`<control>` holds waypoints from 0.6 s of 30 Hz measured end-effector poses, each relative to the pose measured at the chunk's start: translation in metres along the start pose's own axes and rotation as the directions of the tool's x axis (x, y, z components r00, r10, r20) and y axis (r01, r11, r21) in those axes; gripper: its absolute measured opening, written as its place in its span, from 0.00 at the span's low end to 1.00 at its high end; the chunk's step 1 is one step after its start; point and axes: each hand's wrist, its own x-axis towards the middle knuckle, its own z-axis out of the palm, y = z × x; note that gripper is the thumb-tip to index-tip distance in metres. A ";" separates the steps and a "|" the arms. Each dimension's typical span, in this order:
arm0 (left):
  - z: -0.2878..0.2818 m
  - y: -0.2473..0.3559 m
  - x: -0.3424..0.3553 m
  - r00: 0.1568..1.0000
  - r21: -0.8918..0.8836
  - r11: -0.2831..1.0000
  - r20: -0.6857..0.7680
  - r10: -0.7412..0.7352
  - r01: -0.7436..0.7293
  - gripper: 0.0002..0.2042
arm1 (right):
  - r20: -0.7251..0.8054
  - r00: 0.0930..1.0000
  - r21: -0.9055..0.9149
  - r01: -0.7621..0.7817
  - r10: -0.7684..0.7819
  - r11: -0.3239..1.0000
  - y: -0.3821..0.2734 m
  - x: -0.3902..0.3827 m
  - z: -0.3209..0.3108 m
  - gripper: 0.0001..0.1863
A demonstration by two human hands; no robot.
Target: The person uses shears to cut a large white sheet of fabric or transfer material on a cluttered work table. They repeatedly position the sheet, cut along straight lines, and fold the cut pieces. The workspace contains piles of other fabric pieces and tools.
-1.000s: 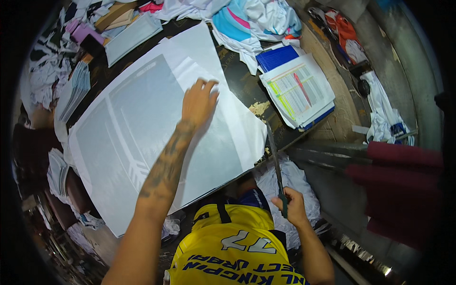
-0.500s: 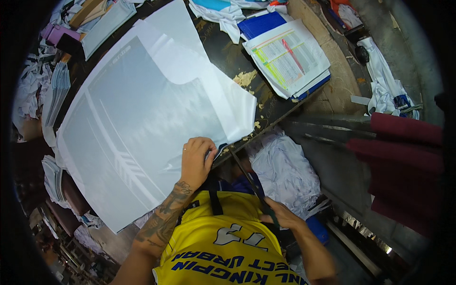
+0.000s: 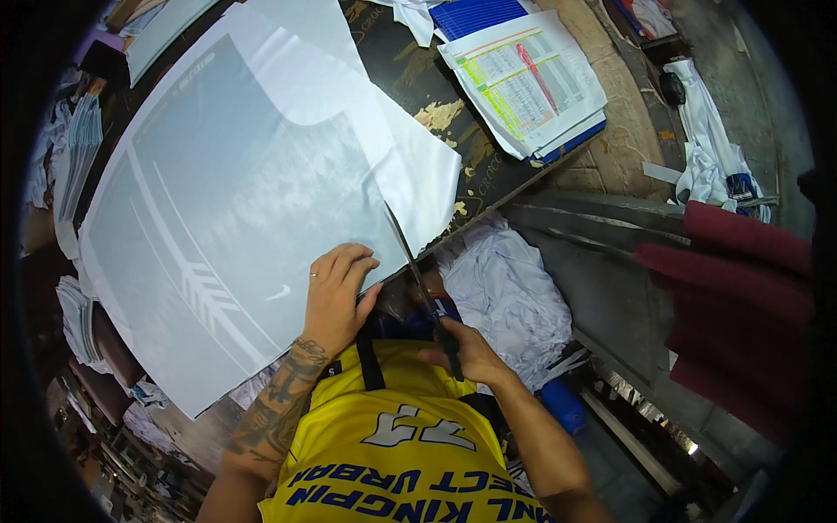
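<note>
A large white sheet with a pale grey printed panel (image 3: 235, 192) lies across a dark worktable (image 3: 410, 78). My left hand (image 3: 336, 292) grips the sheet's near edge, fingers curled on top. My right hand (image 3: 462, 353) is closed around the dark handles of long scissors (image 3: 417, 279). The blades point away from me and sit at the sheet's near edge, just right of my left hand, along the border of the grey panel.
A stack of printed papers on a blue folder (image 3: 532, 83) rests at the table's far right corner. White cloth (image 3: 506, 288) is heaped below the table edge. Dark red fabric (image 3: 741, 305) hangs at right. Paper piles (image 3: 78, 139) crowd the left side.
My left hand slid from the middle of the sheet back to its near edge. The scissors came up from beside my body to the sheet's edge.
</note>
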 end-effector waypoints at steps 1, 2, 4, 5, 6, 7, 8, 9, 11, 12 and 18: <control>0.000 0.000 -0.001 1.000 0.003 1.000 0.001 0.012 -0.012 0.19 | -0.002 1.000 0.021 -0.011 0.011 1.000 -0.001 0.001 0.001 0.34; -0.001 0.000 -0.001 1.000 0.002 1.000 0.015 -0.004 0.004 0.19 | 0.040 0.996 0.060 -0.084 0.082 0.995 -0.003 0.001 0.002 0.33; -0.001 0.000 -0.001 0.999 0.003 1.000 0.037 -0.028 0.028 0.19 | 0.096 0.965 0.121 -0.254 0.243 0.960 -0.007 0.004 0.002 0.33; -0.001 0.000 0.000 0.999 -0.012 1.000 0.030 -0.020 0.020 0.20 | 0.061 0.987 0.114 -0.157 0.151 0.981 -0.010 0.005 0.001 0.33; -0.002 0.000 0.000 0.999 -0.023 0.999 0.029 -0.031 0.032 0.20 | 0.008 0.996 0.094 -0.092 0.092 0.991 -0.014 0.007 0.000 0.33; -0.002 0.000 0.001 0.998 -0.036 0.998 0.032 -0.046 0.047 0.20 | 0.006 0.997 0.056 -0.077 0.077 0.995 -0.018 0.007 0.000 0.33; -0.002 0.000 0.002 0.998 -0.038 0.998 0.039 -0.045 0.047 0.21 | 0.050 0.994 0.138 -0.099 0.093 0.986 -0.023 0.010 -0.002 0.34; -0.003 0.000 0.003 0.998 -0.036 0.998 0.042 -0.046 0.048 0.21 | 0.035 0.990 0.094 -0.141 0.138 0.985 -0.029 0.012 -0.002 0.34; -0.003 -0.001 0.003 0.997 -0.031 0.998 0.057 -0.045 0.047 0.20 | 0.038 0.987 0.069 -0.159 0.157 0.985 -0.040 0.021 -0.004 0.33; -0.004 -0.003 0.004 0.997 -0.025 0.999 0.062 -0.043 0.044 0.20 | 0.025 0.991 0.049 -0.136 0.134 0.990 -0.046 0.024 -0.006 0.33; -0.003 -0.008 -0.001 0.998 -0.058 0.998 0.053 -0.035 0.038 0.19 | 0.043 0.990 0.179 -0.138 0.133 0.974 -0.069 0.052 -0.013 0.35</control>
